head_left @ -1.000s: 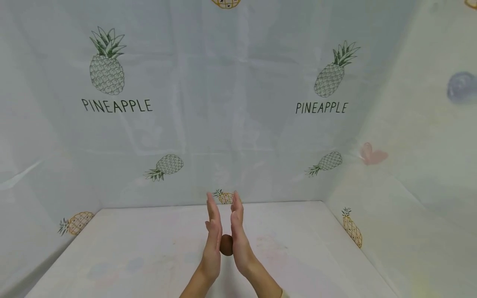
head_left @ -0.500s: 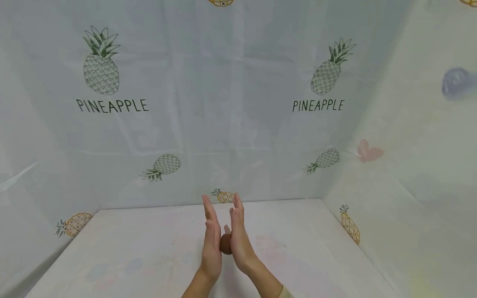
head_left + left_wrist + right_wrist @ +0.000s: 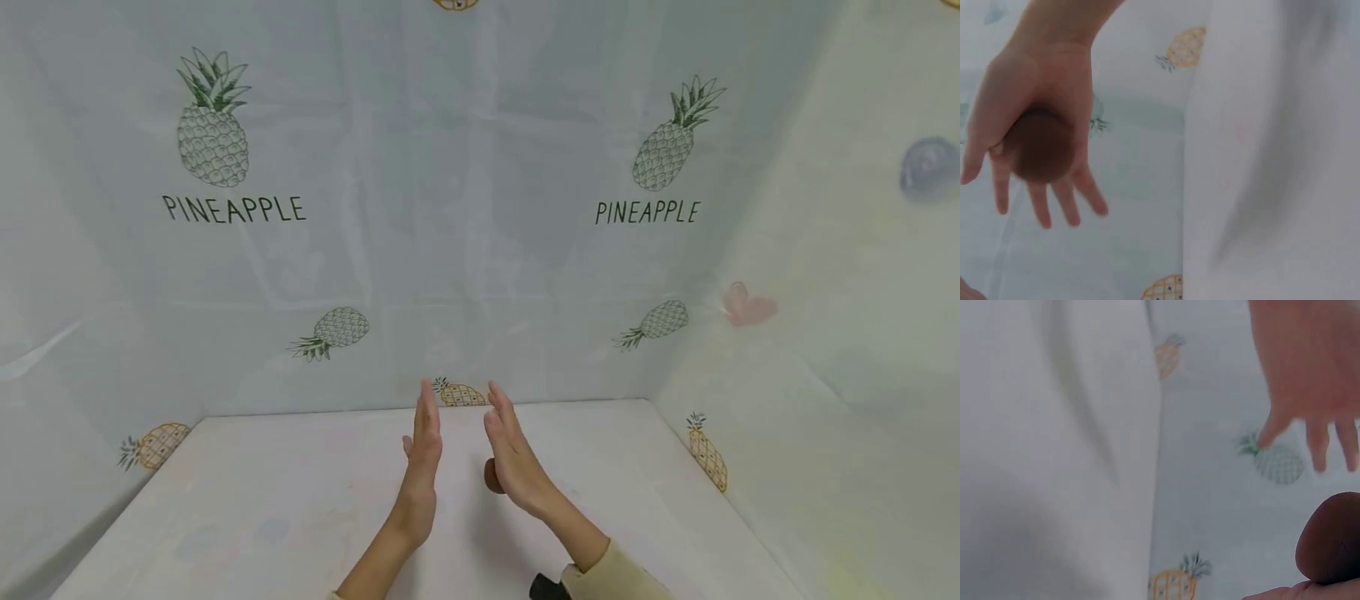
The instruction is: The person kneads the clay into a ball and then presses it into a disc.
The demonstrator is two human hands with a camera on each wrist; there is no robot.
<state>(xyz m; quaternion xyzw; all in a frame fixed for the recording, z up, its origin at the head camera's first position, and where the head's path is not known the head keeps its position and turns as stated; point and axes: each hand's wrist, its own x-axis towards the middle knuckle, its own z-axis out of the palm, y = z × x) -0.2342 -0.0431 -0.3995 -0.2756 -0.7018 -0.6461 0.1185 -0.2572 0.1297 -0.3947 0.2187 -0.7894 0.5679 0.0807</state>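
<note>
A smooth brown ball (image 3: 493, 476), matte like clay, sits against the palm of my right hand (image 3: 522, 462). In the left wrist view the ball (image 3: 1041, 147) covers the middle of that palm, and the fingers (image 3: 1066, 203) spread out straight. The right wrist view shows the ball (image 3: 1334, 540) as slightly oval. Facing it across a gap, my left hand (image 3: 422, 475) is upright with straight fingers and holds nothing. Both hands are raised above the white table (image 3: 300, 492).
Pale cloth with printed pineapples (image 3: 213, 146) hangs behind the table, and a similar sheet (image 3: 840, 350) runs along the right side. A black object (image 3: 549, 587) shows beside the right sleeve (image 3: 615, 575).
The palms, earlier on either side of the ball and rubbing past each other, have moved apart. My right hand has shifted right with the ball against its palm.
</note>
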